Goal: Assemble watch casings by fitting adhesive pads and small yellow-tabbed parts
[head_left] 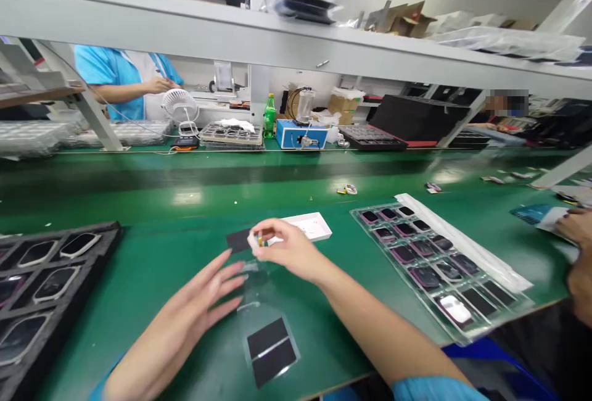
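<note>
My right hand (289,248) pinches a small whitish piece with a yellow spot (253,240) between thumb and fingers; its exact kind is too small to tell. My left hand (203,299) hangs open over the bench, fingers spread and nothing in them. Beneath and between the hands lies a clear plastic tray (296,351) with black pads (272,351) at its near end. Just beyond the fingertips is a dark flat square (235,241). Behind my right hand sits a shallow white box (319,225), partly covered by that hand.
A black foam tray (104,253) with watch-like framed pieces stands at left. On the right, a clear tray (462,333) holds several similar dark pieces. Another person's hand (578,228) is at the right edge. A green bottle (269,116) and white fan (180,108) stand beyond.
</note>
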Tool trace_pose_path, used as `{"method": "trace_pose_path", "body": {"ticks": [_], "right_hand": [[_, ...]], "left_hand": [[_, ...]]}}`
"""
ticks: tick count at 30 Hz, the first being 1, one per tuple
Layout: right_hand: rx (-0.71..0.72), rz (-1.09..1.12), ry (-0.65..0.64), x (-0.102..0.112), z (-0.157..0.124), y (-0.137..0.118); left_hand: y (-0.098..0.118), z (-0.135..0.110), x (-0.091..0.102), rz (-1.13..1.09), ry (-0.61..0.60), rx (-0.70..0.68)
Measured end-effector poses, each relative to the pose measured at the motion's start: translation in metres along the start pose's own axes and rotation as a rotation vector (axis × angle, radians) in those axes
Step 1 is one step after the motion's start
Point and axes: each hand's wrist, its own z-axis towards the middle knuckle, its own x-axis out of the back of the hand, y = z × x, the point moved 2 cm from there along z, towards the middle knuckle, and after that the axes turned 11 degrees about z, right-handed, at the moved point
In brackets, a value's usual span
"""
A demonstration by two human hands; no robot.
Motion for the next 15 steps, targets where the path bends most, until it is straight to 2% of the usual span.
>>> {"method": "trace_pose_path", "body": {"ticks": [2, 5, 8, 11, 13, 15], "right_hand": [[-0.015, 0.022, 0.023, -0.016, -0.011, 0.008], [0.050, -0.068, 0.126, -0.020, -0.017, 0.018], [0.194, -0.246, 0.172, -0.015, -0.019, 0.017], [0.317, -0.300, 0.069, -0.015, -0.023, 0.009], [0.331, -0.276, -0.012, -0.016, -0.026, 0.005], [0.297, -0.283, -0.002, -0.016, -0.028, 0.005]], "left_hand": [[-0.002, 0.027, -0.019, -0.048, -0.069, -0.009], [-0.007, 0.057, -0.030, -0.066, -0.073, -0.033], [-0.012, 0.063, -0.021, -0.067, -0.027, -0.050], [-0.011, 0.057, -0.005, -0.036, 0.010, -0.067], [-0.008, 0.054, 0.002, -0.031, 0.007, -0.081], [-0.004, 0.053, 0.007, -0.045, -0.003, -0.103]]}}
